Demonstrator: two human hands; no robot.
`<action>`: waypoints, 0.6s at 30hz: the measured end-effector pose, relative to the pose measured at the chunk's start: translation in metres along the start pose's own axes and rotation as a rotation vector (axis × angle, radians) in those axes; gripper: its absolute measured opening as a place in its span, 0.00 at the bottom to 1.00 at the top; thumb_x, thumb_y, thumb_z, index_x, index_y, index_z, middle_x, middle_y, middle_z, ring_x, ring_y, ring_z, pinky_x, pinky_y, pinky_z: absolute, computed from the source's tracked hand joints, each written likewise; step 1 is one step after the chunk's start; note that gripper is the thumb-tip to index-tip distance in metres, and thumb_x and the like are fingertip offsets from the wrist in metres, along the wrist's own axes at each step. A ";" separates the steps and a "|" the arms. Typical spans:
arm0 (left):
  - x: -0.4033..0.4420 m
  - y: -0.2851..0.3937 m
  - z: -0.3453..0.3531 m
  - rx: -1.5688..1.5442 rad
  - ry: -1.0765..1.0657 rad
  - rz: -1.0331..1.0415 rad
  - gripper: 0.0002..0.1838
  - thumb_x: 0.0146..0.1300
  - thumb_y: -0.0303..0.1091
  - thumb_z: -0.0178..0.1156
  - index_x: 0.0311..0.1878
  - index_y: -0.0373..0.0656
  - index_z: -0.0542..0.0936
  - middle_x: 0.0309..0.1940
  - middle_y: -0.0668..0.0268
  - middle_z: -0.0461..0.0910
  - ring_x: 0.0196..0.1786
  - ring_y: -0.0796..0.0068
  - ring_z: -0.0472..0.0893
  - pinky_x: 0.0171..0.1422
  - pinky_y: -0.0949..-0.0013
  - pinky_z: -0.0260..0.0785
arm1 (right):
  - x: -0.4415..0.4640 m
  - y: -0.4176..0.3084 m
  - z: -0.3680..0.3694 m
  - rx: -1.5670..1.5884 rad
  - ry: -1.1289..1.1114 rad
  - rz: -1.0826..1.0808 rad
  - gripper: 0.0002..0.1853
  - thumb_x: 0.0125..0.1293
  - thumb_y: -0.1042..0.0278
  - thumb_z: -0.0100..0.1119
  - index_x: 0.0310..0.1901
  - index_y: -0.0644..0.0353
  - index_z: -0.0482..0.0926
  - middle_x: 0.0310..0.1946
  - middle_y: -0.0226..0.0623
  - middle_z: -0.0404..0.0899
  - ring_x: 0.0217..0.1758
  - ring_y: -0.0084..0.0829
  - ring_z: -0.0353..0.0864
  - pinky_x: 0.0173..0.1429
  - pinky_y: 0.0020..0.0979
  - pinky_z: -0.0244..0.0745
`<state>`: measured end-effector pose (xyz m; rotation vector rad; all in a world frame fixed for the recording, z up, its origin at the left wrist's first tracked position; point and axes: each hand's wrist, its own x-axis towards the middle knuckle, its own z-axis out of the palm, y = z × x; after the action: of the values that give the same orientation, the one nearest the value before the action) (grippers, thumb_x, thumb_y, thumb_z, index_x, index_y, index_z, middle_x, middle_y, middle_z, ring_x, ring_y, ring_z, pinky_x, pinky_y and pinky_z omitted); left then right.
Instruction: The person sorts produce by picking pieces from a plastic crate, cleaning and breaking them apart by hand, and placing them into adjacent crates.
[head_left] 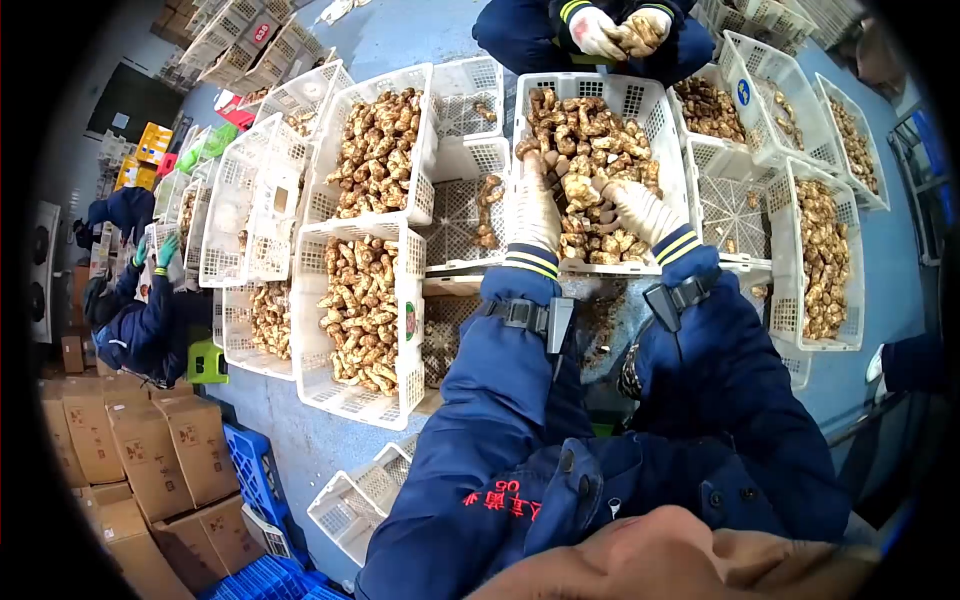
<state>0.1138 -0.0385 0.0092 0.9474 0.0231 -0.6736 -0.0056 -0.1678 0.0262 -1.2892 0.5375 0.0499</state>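
Brown and cream mushrooms fill a white plastic crate directly before me. Both my hands wear pale gloves with darker fingers. My left hand reaches into the crate's left side, its fingers closed around a mushroom whose outline is partly hidden. At the right, my right hand is over the near part of the pile, fingertips against a pale mushroom between the two hands. Whether that hand grips it is hard to tell. The crate to the left holds a few mushrooms.
Opposite, a co-worker's gloved hands hold mushrooms. More mushroom crates stand left and right. Two people work at the far left. Cardboard boxes, blue crates and an empty white crate lie lower left.
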 end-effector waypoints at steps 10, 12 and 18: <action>-0.061 0.036 0.061 -0.068 0.111 -0.131 0.25 0.70 0.57 0.46 0.52 0.44 0.75 0.41 0.64 0.80 0.41 0.71 0.78 0.51 0.65 0.73 | -0.051 -0.011 0.042 0.027 0.050 -0.161 0.38 0.64 0.31 0.47 0.61 0.59 0.69 0.32 0.35 0.78 0.28 0.25 0.79 0.30 0.28 0.76; -0.052 0.025 0.055 -0.094 0.078 -0.071 0.25 0.70 0.57 0.46 0.51 0.44 0.75 0.40 0.65 0.79 0.42 0.71 0.77 0.52 0.63 0.72 | -0.041 -0.003 0.035 0.053 0.006 -0.209 0.28 0.70 0.48 0.52 0.62 0.61 0.68 0.33 0.35 0.79 0.28 0.22 0.78 0.32 0.24 0.77; -0.035 0.013 0.051 -0.233 -0.028 0.007 0.24 0.68 0.57 0.51 0.50 0.43 0.76 0.47 0.62 0.79 0.48 0.68 0.79 0.57 0.63 0.71 | -0.023 -0.001 0.023 -0.302 0.287 -0.604 0.30 0.65 0.51 0.60 0.65 0.54 0.69 0.52 0.39 0.79 0.48 0.26 0.79 0.49 0.26 0.77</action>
<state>0.0797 -0.0538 0.0602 0.7141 0.0720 -0.6625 -0.0171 -0.1411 0.0399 -1.7239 0.3702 -0.5824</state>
